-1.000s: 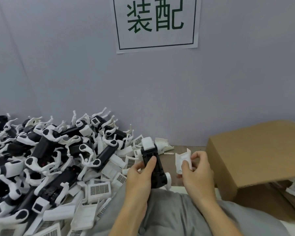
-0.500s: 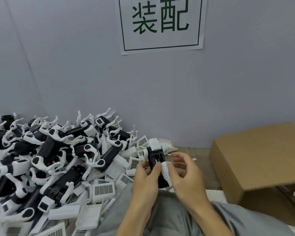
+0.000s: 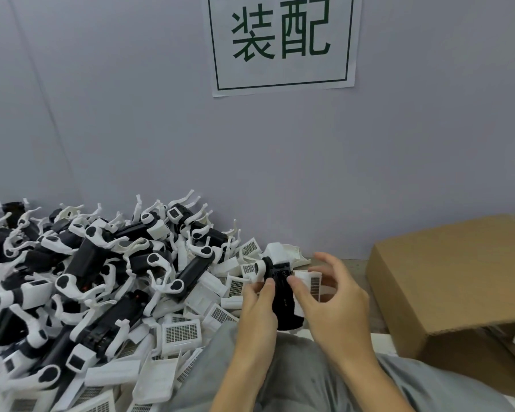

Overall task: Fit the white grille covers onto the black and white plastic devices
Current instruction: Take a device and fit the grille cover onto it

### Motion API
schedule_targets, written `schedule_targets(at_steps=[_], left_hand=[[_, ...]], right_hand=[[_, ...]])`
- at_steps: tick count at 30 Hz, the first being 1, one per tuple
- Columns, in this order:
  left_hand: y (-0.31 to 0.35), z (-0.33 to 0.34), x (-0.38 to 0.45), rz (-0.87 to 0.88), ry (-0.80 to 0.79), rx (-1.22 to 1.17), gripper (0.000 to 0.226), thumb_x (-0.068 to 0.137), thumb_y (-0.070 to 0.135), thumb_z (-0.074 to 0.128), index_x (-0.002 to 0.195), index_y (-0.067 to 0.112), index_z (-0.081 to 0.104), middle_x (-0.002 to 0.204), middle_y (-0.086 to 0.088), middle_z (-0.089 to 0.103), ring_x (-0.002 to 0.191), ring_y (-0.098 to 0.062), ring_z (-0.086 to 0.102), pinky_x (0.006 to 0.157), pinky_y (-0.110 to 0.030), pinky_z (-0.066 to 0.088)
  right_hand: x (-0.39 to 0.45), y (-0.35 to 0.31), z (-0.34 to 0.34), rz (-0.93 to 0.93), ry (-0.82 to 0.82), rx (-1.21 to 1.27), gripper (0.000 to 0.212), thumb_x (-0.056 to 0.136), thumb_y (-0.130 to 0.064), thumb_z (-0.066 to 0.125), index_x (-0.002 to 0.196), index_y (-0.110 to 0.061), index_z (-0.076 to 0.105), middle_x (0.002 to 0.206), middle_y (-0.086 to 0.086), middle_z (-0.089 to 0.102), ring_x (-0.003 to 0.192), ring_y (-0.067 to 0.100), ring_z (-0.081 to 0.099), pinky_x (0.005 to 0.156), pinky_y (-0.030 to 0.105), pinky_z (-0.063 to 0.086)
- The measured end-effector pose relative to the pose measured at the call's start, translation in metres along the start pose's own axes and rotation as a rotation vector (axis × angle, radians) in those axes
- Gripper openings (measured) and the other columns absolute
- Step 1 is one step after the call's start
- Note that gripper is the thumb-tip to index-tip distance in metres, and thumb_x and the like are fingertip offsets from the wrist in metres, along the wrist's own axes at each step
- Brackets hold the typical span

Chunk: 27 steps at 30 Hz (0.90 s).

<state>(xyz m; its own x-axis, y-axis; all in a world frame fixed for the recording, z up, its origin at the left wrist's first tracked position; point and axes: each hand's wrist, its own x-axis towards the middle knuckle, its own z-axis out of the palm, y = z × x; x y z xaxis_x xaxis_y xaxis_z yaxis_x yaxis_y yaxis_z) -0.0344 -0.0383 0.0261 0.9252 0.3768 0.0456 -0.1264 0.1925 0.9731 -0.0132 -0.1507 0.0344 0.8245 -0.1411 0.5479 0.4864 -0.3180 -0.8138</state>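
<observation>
Pile, left: a heap of black and white plastic devices (image 3: 95, 278) with curved white arms fills the left half, piled against the far grey wall (image 3: 131, 129).
Loose covers, near left: flat white rectangular grille covers (image 3: 181, 335) lie scattered along the heap's near and right edge, some showing their dark mesh, some face down.
Left hand: the left hand (image 3: 257, 310) grips the left side of one black plastic device with white end pieces (image 3: 283, 295), thumb on its top face, fingers curled around it from below and hidden there.
Held device: it stands roughly along the near-far line between both hands, its far white end near the pile's right edge, its near end above the grey-clad lap (image 3: 295, 379).
Held cover: one white grille cover (image 3: 311, 285) sits against the device's right side, its mesh strip facing up and right; whether it is seated cannot be told.
Right hand: the right hand (image 3: 333, 310) has its thumb pressed on the cover where it meets the device; the other fingers arc loosely, spread above and beyond the cover, apart from it.
Table: a strip of brown tabletop (image 3: 351, 264) shows far of the hands.
Box, right: a brown cardboard box (image 3: 452, 278) stands at the right, flap out toward the viewer.
Wall, above: a white paper sign (image 3: 283, 43) with green characters hangs on the wall.
</observation>
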Motion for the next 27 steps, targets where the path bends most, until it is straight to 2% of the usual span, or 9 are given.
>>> schedule_targets(at_steps=[3, 6, 9, 12, 15, 17, 20, 23, 27], left_hand=[[0.0, 0.004, -0.005, 0.038, -0.074, 0.034, 0.023, 0.105, 0.029, 0.043, 0.108, 0.015, 0.061, 0.097, 0.003, 0.071, 0.099, -0.011, 0.067, 0.089, -0.028, 0.053], [0.001, 0.004, -0.009, 0.078, -0.131, 0.046, 0.021, 0.104, 0.028, 0.046, 0.099, 0.014, 0.061, 0.079, 0.012, 0.067, 0.074, 0.002, 0.06, 0.067, -0.011, 0.048], [0.002, 0.004, -0.011, 0.062, -0.14, 0.033, 0.015, 0.1, 0.025, 0.055, 0.094, 0.012, 0.06, 0.07, 0.014, 0.067, 0.066, 0.004, 0.06, 0.059, -0.01, 0.045], [0.007, 0.006, -0.012, 0.004, -0.107, -0.066, 0.014, 0.096, 0.021, 0.061, 0.093, 0.008, 0.058, 0.079, 0.002, 0.073, 0.074, -0.008, 0.068, 0.064, -0.021, 0.053], [0.012, 0.006, -0.011, -0.026, -0.015, -0.177, 0.029, 0.096, 0.02, 0.061, 0.111, -0.005, 0.061, 0.108, -0.025, 0.071, 0.098, -0.034, 0.07, 0.091, -0.045, 0.056], [0.013, 0.004, -0.007, -0.021, 0.052, -0.197, 0.03, 0.097, 0.022, 0.061, 0.111, -0.004, 0.065, 0.11, -0.027, 0.07, 0.099, -0.037, 0.069, 0.098, -0.052, 0.051], [0.011, 0.003, -0.005, 0.019, 0.07, -0.141, 0.03, 0.097, 0.027, 0.061, 0.105, 0.0, 0.069, 0.1, -0.02, 0.075, 0.097, -0.036, 0.071, 0.094, -0.05, 0.054], [0.007, 0.004, -0.006, 0.119, 0.017, -0.026, 0.03, 0.096, 0.026, 0.062, 0.102, -0.002, 0.07, 0.088, -0.011, 0.077, 0.082, -0.019, 0.074, 0.073, -0.028, 0.058], [0.007, 0.005, -0.008, 0.229, -0.037, 0.031, 0.023, 0.094, 0.022, 0.062, 0.091, 0.004, 0.076, 0.079, -0.006, 0.077, 0.071, -0.01, 0.07, 0.062, -0.018, 0.051]], right_hand=[[-0.003, -0.008, 0.005, -0.018, -0.021, -0.01, 0.05, 0.073, -0.04, 0.085, 0.106, -0.054, 0.05, 0.092, -0.026, 0.065, 0.088, -0.012, 0.061, 0.071, 0.005, 0.045], [-0.006, -0.008, 0.008, 0.007, 0.049, 0.014, 0.06, 0.07, -0.039, 0.087, 0.108, -0.049, 0.042, 0.097, -0.019, 0.059, 0.086, -0.003, 0.061, 0.07, 0.012, 0.047], [-0.007, -0.006, 0.009, 0.012, 0.072, -0.009, 0.05, 0.071, -0.04, 0.086, 0.101, -0.038, 0.046, 0.094, -0.012, 0.058, 0.086, 0.002, 0.059, 0.069, 0.015, 0.045], [-0.011, -0.007, 0.011, -0.073, 0.024, -0.05, 0.034, 0.078, -0.035, 0.082, 0.098, -0.034, 0.054, 0.097, -0.017, 0.058, 0.092, -0.006, 0.055, 0.074, 0.005, 0.041], [-0.013, -0.009, 0.01, -0.194, -0.081, -0.021, 0.029, 0.086, -0.03, 0.071, 0.114, -0.032, 0.063, 0.109, -0.021, 0.062, 0.105, -0.008, 0.056, 0.086, 0.003, 0.04], [-0.013, -0.008, 0.01, -0.251, -0.131, 0.019, 0.033, 0.086, -0.022, 0.065, 0.119, -0.027, 0.066, 0.113, -0.021, 0.065, 0.108, -0.004, 0.06, 0.089, 0.006, 0.042], [-0.012, -0.006, 0.012, -0.099, -0.119, 0.106, 0.018, 0.091, -0.016, 0.069, 0.105, -0.027, 0.068, 0.095, -0.019, 0.071, 0.095, 0.001, 0.067, 0.081, 0.015, 0.052], [-0.007, -0.004, 0.011, 0.201, -0.101, 0.244, 0.004, 0.093, -0.023, 0.068, 0.096, -0.024, 0.071, 0.088, -0.009, 0.075, 0.087, 0.005, 0.07, 0.083, 0.031, 0.058], [0.0, -0.005, 0.002, 0.413, -0.275, 0.474, 0.029, 0.093, -0.034, 0.062, 0.086, -0.011, 0.079, 0.084, 0.005, 0.078, 0.081, 0.02, 0.075, 0.067, 0.029, 0.059]])
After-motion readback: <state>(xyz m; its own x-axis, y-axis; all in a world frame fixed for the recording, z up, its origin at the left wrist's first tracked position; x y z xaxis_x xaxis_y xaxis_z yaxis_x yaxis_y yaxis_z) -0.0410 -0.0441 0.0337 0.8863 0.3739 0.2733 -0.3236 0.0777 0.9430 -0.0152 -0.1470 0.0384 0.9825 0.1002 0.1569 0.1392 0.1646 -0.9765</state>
